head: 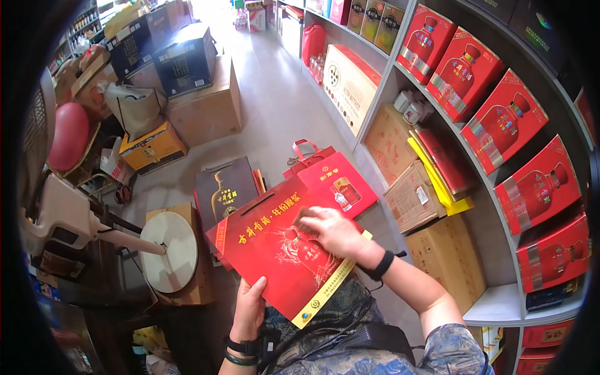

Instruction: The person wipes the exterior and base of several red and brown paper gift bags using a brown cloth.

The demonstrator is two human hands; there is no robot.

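Note:
A flat red paper gift bag [290,253] with gold writing and a printed bottle lies tilted across my lap. My left hand [251,300] grips its near left edge, thumb on top. Over the bag's printed face is my right hand [330,232], fingers curled around a small brown object [305,219], too blurred to name and partly hidden by the fingers. Just beyond the bag stand a dark gift bag [227,187] with a gold bottle print and a pinkish-red gift bag [337,183]. Another red bag with a handle [307,152] is behind them.
Shelves on the right hold several red boxed liquor bottles [506,122] and cardboard cartons [443,258]. To the left, a pale round stand base [169,253] sits on cardboard. Stacked cartons [206,103] and a pink balloon-like object [70,136] are farther off, beside a floor aisle [276,89].

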